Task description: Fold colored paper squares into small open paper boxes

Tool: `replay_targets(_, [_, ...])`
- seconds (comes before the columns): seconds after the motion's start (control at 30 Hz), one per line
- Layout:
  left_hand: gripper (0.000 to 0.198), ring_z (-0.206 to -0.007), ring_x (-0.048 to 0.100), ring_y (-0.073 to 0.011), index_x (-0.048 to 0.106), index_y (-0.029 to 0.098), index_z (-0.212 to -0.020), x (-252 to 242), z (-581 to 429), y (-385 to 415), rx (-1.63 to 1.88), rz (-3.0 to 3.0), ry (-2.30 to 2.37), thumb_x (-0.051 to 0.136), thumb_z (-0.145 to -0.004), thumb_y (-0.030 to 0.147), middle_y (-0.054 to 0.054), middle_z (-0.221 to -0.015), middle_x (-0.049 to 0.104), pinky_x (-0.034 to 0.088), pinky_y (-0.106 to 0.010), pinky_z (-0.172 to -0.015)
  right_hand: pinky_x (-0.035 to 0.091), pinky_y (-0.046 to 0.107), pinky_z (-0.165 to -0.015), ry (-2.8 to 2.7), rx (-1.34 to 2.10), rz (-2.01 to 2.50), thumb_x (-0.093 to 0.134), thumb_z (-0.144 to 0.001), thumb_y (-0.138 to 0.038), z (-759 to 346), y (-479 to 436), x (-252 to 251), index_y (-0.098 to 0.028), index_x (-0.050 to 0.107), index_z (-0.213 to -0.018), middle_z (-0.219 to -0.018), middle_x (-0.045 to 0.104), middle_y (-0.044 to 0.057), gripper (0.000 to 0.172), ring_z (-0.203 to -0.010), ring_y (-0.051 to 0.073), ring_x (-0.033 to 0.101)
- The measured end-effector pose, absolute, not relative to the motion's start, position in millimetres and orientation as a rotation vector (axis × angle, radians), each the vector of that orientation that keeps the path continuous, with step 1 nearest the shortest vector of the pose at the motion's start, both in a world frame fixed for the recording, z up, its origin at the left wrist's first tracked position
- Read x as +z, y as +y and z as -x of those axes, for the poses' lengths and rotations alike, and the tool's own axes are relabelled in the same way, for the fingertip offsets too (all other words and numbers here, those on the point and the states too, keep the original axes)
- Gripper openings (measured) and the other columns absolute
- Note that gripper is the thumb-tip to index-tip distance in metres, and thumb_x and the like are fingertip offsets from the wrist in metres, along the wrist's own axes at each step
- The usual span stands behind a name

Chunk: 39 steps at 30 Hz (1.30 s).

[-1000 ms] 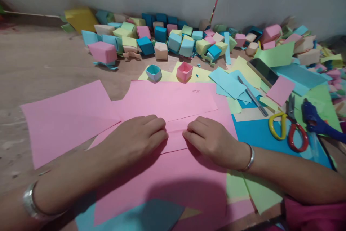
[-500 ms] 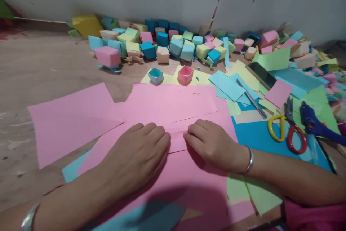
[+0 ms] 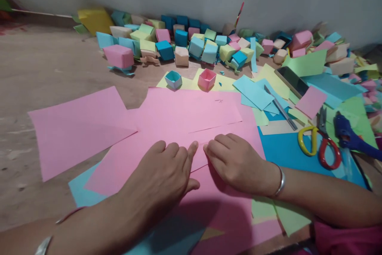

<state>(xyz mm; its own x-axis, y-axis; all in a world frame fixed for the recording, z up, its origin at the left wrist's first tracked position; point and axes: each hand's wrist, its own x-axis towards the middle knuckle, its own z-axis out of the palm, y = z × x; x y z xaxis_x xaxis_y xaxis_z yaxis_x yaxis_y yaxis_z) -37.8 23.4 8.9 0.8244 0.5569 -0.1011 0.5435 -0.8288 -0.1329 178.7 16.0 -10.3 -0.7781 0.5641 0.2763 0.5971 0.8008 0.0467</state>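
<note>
A small folded pink strip (image 3: 200, 158) lies on larger pink sheets (image 3: 170, 108), between my two hands. My left hand (image 3: 167, 171) presses on its left part, knuckles up, with the index finger pointing forward and the thumb apart from it. My right hand (image 3: 235, 163) is closed on the strip's right part, its fingers curled together. The ends of the strip are hidden under both hands. Just beyond the sheets stand a small open light-blue paper box (image 3: 173, 79) and a small open pink one (image 3: 207, 79).
Many folded paper blocks (image 3: 181, 56) line the wall. At the right lie a grey pen (image 3: 281, 108), a phone (image 3: 291, 81), scissors (image 3: 324, 135) with yellow and red handles, and a blue glue gun (image 3: 347, 133). A loose pink sheet (image 3: 80, 127) is at the left.
My left hand's index finger has stretched forward and its thumb now shows, apart from the fingers. My right hand stays closed at the strip. The view has shifted slightly.
</note>
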Motion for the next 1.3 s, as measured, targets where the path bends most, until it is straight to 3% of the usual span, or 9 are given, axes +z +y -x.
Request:
replay_targets(0.17, [0.054,-0.052,0.050,-0.0225,0.065,-0.003,-0.120,4.0,54.0,2.7,0.202,2.773,-0.902,0.064,-0.089,0.041,-0.008,-0.059,0.058,0.029,-0.037,-0.052,0.025,0.035,-0.059,-2.727,-0.213,0.928,0.051,-0.086,-0.005,-175.4,10.6,-10.5,-0.015,0.057,-0.073,-0.074,0.053,0.007,0.017,-0.069,0.018,0.039])
replay_targets(0.37, [0.050,-0.052,0.049,-0.0222,0.068,0.004,-0.120,2.0,62.4,-12.8,0.353,2.626,-0.938,0.051,-0.093,0.043,-0.008,-0.058,0.057,0.035,-0.038,-0.051,0.028,0.036,-0.059,-2.728,-0.277,0.935,0.050,-0.084,-0.003,-175.2,4.5,-10.2,-0.012,0.061,-0.079,-0.073,0.053,0.008,0.015,-0.068,0.019,0.041])
replay_targets(0.53, [0.056,-0.049,0.050,-0.0229,0.070,0.000,-0.115,1.1,59.1,-10.2,0.350,2.597,-0.839,0.056,-0.088,0.047,-0.010,-0.059,0.057,0.038,-0.038,-0.048,0.027,0.036,-0.058,-2.770,-0.285,0.976,0.048,-0.091,-0.011,-172.0,6.1,-6.2,-0.005,0.060,-0.120,-0.077,0.056,0.007,0.032,-0.070,0.019,0.043])
replay_targets(0.63, [0.049,-0.051,0.050,-0.0243,0.068,-0.006,-0.115,0.0,60.4,-8.4,0.295,2.629,-0.800,0.057,-0.086,0.032,-0.011,-0.060,0.056,0.039,-0.040,-0.048,0.028,0.037,-0.059,-2.785,-0.244,1.008,0.048,-0.093,-0.014,-165.3,6.2,-6.4,-0.009,0.053,-0.134,-0.080,0.056,0.005,0.042,-0.071,0.020,0.043])
replay_targets(0.73, [0.046,-0.052,0.050,-0.0244,0.067,-0.006,-0.117,0.9,63.0,-7.2,0.308,2.647,-0.784,0.057,-0.084,0.024,-0.012,-0.060,0.056,0.039,-0.039,-0.048,0.030,0.039,-0.063,-2.772,-0.290,1.078,0.049,-0.089,-0.011,-161.8,2.7,-9.1,-0.007,0.065,-0.117,-0.085,0.058,0.008,0.032,-0.073,0.020,0.043])
replay_targets(0.9, [0.063,-0.052,0.052,-0.0257,0.069,-0.003,-0.117,5.1,63.8,-6.4,0.346,2.707,-0.816,0.060,-0.084,0.051,-0.014,-0.061,0.058,0.040,-0.041,-0.048,0.027,0.040,-0.062,-2.758,-0.573,1.378,0.052,-0.074,-0.003,-176.2,2.4,-11.7,-0.013,0.063,-0.069,-0.070,0.053,0.010,0.016,-0.066,0.021,0.040])
replay_targets(1.07, [0.065,-0.052,0.056,-0.0251,0.073,0.002,-0.110,9.6,59.8,-3.9,0.269,2.696,-0.903,0.067,-0.079,0.060,-0.013,-0.062,0.063,0.043,-0.038,-0.048,0.024,0.039,-0.060,-2.728,-0.698,1.632,0.051,-0.071,-0.001,-193.1,11.0,0.4,-0.017,0.056,-0.058,-0.061,0.048,0.008,0.021,-0.062,0.021,0.039])
replay_targets(1.2, [0.040,-0.054,0.058,-0.0236,0.077,0.010,-0.094,16.1,55.5,3.7,0.105,2.648,-1.007,0.069,-0.082,0.047,-0.009,-0.062,0.062,0.046,-0.038,-0.050,0.026,0.038,-0.061,-2.744,-0.653,1.700,0.048,-0.082,-0.002,-193.0,8.8,19.8,-0.011,0.068,-0.093,-0.077,0.058,0.010,0.024,-0.068,0.023,0.045])
replay_targets(1.3, [0.022,-0.053,0.057,-0.0248,0.076,0.012,-0.093,19.4,54.8,10.8,0.129,2.609,-1.011,0.063,-0.086,0.027,-0.006,-0.060,0.059,0.045,-0.039,-0.049,0.032,0.039,-0.068,-2.761,-0.600,1.409,0.048,-0.091,-0.009,-188.7,8.0,22.9,-0.008,0.057,-0.126,-0.104,0.063,0.015,0.036,-0.086,0.026,0.051])
